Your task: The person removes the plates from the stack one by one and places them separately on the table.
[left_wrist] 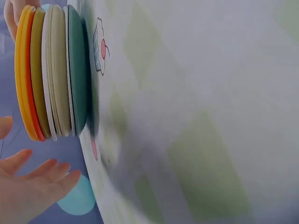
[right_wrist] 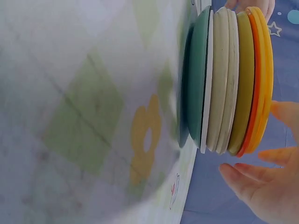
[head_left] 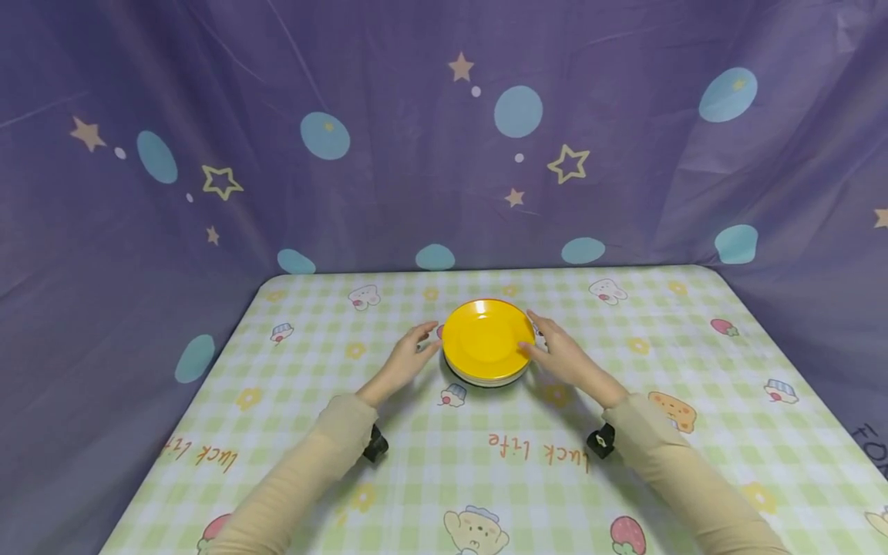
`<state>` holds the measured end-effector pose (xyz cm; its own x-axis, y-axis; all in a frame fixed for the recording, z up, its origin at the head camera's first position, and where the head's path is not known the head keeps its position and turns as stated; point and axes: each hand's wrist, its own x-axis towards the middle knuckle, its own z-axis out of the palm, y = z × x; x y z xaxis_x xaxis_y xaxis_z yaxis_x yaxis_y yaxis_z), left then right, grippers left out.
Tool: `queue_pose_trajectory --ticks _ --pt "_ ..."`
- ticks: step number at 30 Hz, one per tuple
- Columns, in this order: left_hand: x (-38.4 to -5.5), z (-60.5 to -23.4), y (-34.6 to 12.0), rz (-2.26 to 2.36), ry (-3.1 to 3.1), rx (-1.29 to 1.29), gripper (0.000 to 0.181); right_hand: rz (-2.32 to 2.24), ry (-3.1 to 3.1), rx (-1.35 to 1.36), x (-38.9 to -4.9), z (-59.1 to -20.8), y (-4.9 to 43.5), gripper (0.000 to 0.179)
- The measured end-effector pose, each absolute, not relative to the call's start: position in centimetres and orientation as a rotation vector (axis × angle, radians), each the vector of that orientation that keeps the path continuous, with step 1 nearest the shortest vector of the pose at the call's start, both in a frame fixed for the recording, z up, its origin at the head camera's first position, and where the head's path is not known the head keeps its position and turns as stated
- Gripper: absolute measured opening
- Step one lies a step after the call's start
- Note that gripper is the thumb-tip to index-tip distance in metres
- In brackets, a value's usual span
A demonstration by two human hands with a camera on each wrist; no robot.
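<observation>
The stack of plates [left_wrist: 52, 72] is right between the two hands, and it stands upright on the table [head_left: 416, 478]. The left hand [head_left: 405, 358] is just beside the stack on one side, with its grip spread and nothing in it. In the left wrist view, there is a small gap between its fingertips and the plates. The right hand [head_left: 563, 356] is on the other side, with its grip spread too. Its thumb reaches in over the edge of the yellow plate [head_left: 487, 339] on top, and it may be touching it, but its other fingers look a little way off, so I don't think it is pinching anything. Going down from the grip of the right hand, you see an orange plate [right_wrist: 256, 70] under the yellow, then a mustard plate [right_wrist: 244, 70], then some cream plates [right_wrist: 219, 79], and a green plate [right_wrist: 198, 84] near the bottom. How far along is it? The piling part looks done to me: the plates sit in one neat pile, with their edges nearly lined up, and no loose plate lies near either grip. Holding the pile isn't done, because neither hand is wrapped around it, and no plate is up in the air. If the hands are there to hold the pile or make it straighter, I think closing in on it is what's left. I can't tell if more plates belong on it.
</observation>
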<state>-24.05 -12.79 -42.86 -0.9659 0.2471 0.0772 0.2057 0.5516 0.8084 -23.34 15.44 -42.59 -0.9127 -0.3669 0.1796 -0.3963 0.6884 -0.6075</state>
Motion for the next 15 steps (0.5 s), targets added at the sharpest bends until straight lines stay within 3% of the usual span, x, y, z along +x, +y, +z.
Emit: queue_pose_trajectory --ticks 15 --pt "-24.32 -43.76 -11.67 1.633 2.559 0.272 0.039 1.29 -2.774 0.438 -23.54 -43.09 14.95 0.052"
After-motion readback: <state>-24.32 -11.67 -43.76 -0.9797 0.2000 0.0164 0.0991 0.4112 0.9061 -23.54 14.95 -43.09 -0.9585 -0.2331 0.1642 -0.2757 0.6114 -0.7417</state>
